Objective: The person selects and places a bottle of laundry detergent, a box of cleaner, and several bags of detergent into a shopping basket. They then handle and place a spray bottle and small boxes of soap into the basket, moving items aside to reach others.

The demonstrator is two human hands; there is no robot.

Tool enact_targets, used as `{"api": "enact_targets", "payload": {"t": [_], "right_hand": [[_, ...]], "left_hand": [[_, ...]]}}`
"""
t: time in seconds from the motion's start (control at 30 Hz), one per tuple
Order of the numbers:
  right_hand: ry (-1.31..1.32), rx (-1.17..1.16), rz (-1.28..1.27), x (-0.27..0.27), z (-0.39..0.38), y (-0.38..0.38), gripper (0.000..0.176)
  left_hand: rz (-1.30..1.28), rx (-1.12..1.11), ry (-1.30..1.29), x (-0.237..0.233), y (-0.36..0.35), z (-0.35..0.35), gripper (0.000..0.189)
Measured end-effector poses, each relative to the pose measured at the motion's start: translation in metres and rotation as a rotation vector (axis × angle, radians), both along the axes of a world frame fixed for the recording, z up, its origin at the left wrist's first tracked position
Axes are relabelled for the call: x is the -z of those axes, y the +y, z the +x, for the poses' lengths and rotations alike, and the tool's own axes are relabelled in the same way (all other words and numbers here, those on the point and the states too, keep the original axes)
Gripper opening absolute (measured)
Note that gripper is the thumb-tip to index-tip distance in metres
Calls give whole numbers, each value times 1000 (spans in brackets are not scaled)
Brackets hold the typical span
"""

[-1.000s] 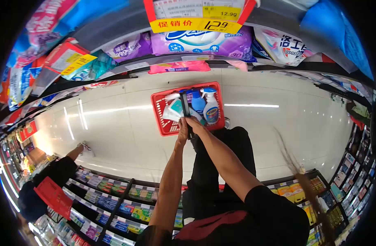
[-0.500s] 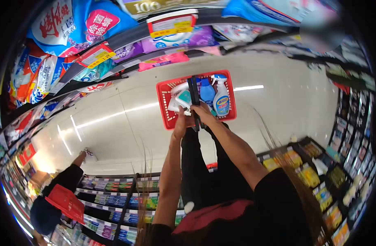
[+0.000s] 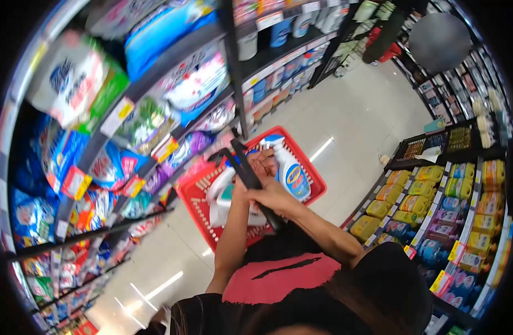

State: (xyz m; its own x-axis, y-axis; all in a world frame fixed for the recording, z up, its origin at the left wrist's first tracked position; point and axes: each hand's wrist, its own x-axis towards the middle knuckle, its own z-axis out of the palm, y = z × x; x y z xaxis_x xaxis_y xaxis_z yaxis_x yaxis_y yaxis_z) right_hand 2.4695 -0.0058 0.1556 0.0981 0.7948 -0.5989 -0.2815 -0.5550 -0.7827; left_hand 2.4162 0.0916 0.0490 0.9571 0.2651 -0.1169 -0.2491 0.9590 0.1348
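Note:
A red shopping basket [image 3: 317, 177] is in front of my body, with its black handle [image 3: 243, 163] raised. My right hand [image 3: 272, 196] is closed around the handle. My left hand [image 3: 263, 163] reaches under the handle and shows beyond it, palm up, fingers apart and loosely curved; the handle crosses over its wrist. Inside the basket, a white spray bottle [image 3: 293, 174] with a blue and yellow label leans at the right. White packages, one with a teal label [image 3: 226, 192], lie at the left, partly covered by my left forearm. A blue item beside my left hand is mostly hidden.
Shelves with bagged detergent [image 3: 172, 39] curve along the left, close to the basket. On the right, a low rack holds rows of yellow bottles [image 3: 418, 202]. A glossy tiled floor [image 3: 346, 120] runs between them, and a dark display stand [image 3: 435, 142] stands farther off.
My view has turned to the right along the aisle, and the basket is nearer and tilted. My left hand has passed under the handle; my right hand still grips it.

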Motion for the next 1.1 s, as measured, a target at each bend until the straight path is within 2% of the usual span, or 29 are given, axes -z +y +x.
{"api": "enact_targets", "payload": {"t": [0.03, 0.07, 0.1, 0.13, 0.2, 0.23, 0.37, 0.47, 0.67, 0.7, 0.83, 0.97, 1.1], "right_hand": [[25, -12, 17, -6, 9, -6, 19], [48, -29, 30, -9, 19, -12, 19], [51, -34, 65, -13, 32, -19, 19], [57, -42, 96, -17, 44, -26, 19], [-36, -142, 169, -12, 76, -40, 21], [-81, -191, 182, -12, 89, -48, 21], [-279, -449, 292, -9, 137, -53, 24], [-388, -471, 459, -8, 154, -56, 31], [-399, -481, 405, -23, 213, -69, 34], [-576, -430, 475, -10, 217, -68, 34], [-903, -421, 572, -8, 260, -63, 33], [-840, -602, 536, -6, 299, -46, 48], [-687, -885, 522, -7, 360, -20, 45]], "left_hand": [[-76, 83, -70, 7, 5, 23, 35], [-157, 164, -137, -6, 8, 47, 33], [-107, 167, -16, -19, 5, 65, 30], [-79, 137, 89, -57, -2, 78, 23], [-163, 174, -264, -44, -4, 102, 26], [-131, 142, -125, -53, -13, 110, 29], [-158, 1, -267, -51, -24, 132, 27], [-167, -96, -360, -62, -31, 146, 27], [-68, -127, -303, -67, -40, 197, 29], [-64, -122, -310, -67, -41, 209, 30], [-104, -53, -335, -69, -39, 255, 32], [-208, -47, -440, -71, -28, 284, 32], [-247, -58, -580, -70, -7, 312, 33]]}}
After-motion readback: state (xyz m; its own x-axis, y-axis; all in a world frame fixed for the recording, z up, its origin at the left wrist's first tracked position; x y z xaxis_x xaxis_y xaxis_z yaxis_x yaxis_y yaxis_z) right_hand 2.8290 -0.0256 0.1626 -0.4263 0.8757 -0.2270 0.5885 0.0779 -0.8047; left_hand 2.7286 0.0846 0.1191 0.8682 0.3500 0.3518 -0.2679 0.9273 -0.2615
